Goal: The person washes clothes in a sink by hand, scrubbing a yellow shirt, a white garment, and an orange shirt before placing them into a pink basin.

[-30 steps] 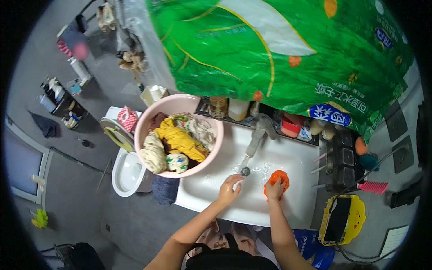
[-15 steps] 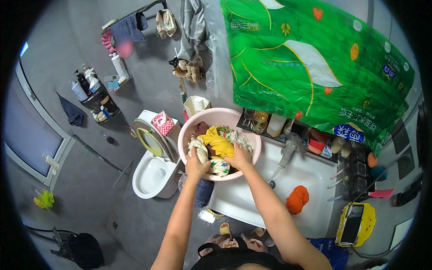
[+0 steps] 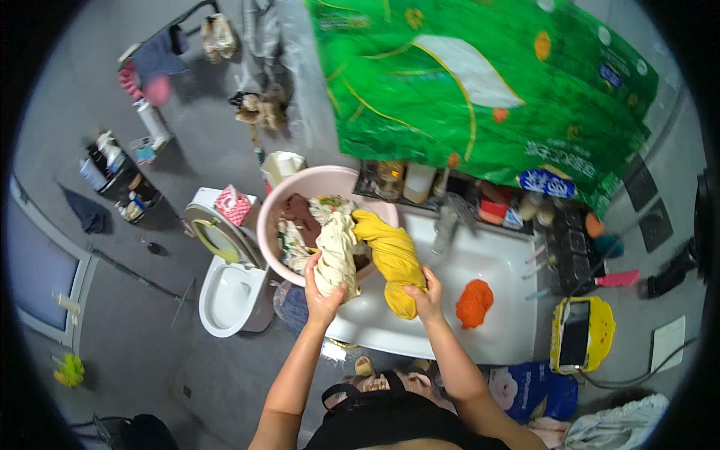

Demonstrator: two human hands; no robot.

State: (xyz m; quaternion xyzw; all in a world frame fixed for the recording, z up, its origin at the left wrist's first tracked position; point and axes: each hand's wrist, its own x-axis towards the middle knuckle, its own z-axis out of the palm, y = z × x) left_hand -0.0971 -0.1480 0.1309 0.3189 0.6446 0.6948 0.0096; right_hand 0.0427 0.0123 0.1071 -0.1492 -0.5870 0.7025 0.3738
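Note:
A twisted cream cloth (image 3: pixel 335 251) is gripped by my left hand (image 3: pixel 324 294) at its near end, over the front of a pink basin (image 3: pixel 271 264). My right hand (image 3: pixel 425 292) holds the lower end of a twisted yellow cloth (image 3: pixel 391 259), which slants from the basin's right part out over the white sink (image 3: pixel 367 330). More crumpled laundry lies in the basin, including a brownish-red cloth (image 3: pixel 300 217) and patterned white pieces. An orange bundle of cloth (image 3: pixel 474 303) rests in the sink, to the right of my right hand.
Behind the sink, a ledge carries bottles (image 3: pixel 418 184) and the faucet (image 3: pixel 447 225). A large green plastic package sheet (image 3: pixel 420 82) hangs above. The toilet (image 3: pixel 229 300) stands left of the basin, lid raised. At right sits a yellow phone holder (image 3: pixel 600 337).
Both hands have come up and toward me out of the basin, drawing the cream and yellow cloths with them. My right hand has moved to the right; the whole view has shifted.

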